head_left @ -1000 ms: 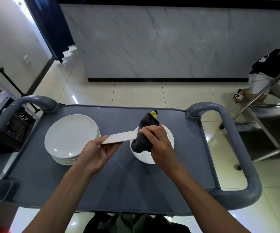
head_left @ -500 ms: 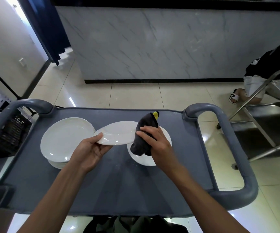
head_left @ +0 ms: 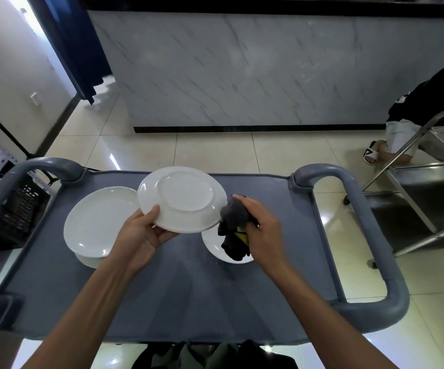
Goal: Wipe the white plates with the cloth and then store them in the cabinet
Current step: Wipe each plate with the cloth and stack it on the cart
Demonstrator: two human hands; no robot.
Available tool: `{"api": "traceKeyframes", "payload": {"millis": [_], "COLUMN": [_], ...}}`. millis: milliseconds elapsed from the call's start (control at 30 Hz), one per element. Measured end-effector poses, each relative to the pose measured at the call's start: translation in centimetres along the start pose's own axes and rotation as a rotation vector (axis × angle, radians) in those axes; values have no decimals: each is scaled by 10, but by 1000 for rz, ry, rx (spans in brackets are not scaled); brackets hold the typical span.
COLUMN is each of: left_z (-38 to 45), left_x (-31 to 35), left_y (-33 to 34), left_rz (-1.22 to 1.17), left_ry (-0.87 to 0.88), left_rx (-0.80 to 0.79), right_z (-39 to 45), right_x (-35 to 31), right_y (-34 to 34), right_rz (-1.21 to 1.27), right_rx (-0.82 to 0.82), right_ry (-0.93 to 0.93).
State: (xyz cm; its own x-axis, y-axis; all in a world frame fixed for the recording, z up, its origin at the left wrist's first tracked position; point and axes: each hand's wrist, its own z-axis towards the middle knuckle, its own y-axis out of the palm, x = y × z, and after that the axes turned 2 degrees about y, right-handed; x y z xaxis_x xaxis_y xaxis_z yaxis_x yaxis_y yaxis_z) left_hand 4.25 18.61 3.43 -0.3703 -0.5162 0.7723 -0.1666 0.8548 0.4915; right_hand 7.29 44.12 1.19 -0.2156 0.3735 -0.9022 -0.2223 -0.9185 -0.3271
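Mid-wipe: left hand (head_left: 146,237) fingers gripping plate (head_left: 182,199) underside-up, right hand (head_left: 262,233) fingers clutching cloth (head_left: 233,219) at its rim. Stack (head_left: 99,225) and 1 plate on cart (head_left: 162,296) left; nothing stored, cabinet unseen.

Two bare forearms, no sleeves, watch or rings; left hand (head_left: 146,235) and right hand (head_left: 262,233) ungloved; dark olive clothing (head_left: 210,355) below the forearms.

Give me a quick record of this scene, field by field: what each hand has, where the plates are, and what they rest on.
left hand: holds a white plate by its rim, tilted so its underside faces the camera
right hand: grips a dark cloth at that plate's right edge
stack of plates: on the cart's left side
single plate: on the cart, under the cloth
cart: grey, with handles at both ends
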Motion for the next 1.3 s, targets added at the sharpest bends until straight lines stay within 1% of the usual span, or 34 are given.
{"api": "traceKeyframes", "payload": {"millis": [67, 233, 300, 367, 467, 533, 600, 700, 800, 967, 1133, 1300], "left_z": [-1, -8, -13, -16, -19, -19, -19, -18, -17, -17, -21, -21], "left_x": [-2, -12, -12, -10, -5, -4, -5, -10, -11, -5, -5, 0], "left_y": [5, 19, 24, 27, 26, 25, 23, 21, 19, 22, 27, 28], "left_rz": [45, 211, 243, 235, 174, 160, 161, 183, 226, 336, 344, 439], "left_ry": [25, 109, 141, 161, 153, 154, 164, 196, 247, 287, 296, 302], "left_rx": [8, 31, 19, 16, 32, 45, 52, 40, -14, -174, -228, -293], "right_z": [1, 4, 3, 1, -4, -10, -13, -16, -16, -5, 15, 35], "right_x": [-6, -19, -23, -24, -22, -20, -18, -20, -25, -41, -55, -69], "right_y": [6, 29, 38, 44, 49, 52, 53, 56, 60, 63, 61, 58], "right_rz": [27, 22, 19, -31, -230, -309, -312, -283, -252, -120, -77, -114], "right_rx": [-1, 64, 55, 10, -96, -133, -140, -100, -62, -54, -20, -37], "right_ry": [38, 45, 41, 5, -160, -225, -225, -197, -155, -15, -43, -68]}}
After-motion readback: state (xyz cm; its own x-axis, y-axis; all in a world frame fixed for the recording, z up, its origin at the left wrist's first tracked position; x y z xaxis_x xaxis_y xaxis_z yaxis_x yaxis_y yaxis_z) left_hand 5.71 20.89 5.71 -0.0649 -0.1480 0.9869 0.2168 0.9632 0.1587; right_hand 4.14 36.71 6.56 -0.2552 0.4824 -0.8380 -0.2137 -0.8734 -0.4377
